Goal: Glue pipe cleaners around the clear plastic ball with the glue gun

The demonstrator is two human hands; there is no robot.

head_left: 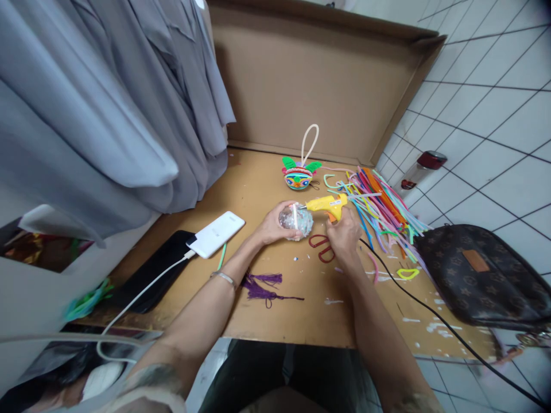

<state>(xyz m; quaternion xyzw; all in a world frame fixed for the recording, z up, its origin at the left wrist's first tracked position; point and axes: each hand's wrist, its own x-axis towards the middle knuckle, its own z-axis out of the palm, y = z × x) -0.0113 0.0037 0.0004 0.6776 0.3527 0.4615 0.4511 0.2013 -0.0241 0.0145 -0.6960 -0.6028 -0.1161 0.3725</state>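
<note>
Left hand holds a ball, apparently clear; right hand grips a glue gun.

Is tan, white-flecked tabletop | bears purple thread tassels | dark-red looped scissors | multicoloured fuzzy stems | round green-eared ornament

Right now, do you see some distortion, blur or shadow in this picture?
Head view: dark bag looks stretched near the right edge; head view: yellow glue gun clear in outline, its label too small to read; head view: soft shadow on the cardboard panel beside the grey cloth.
</note>
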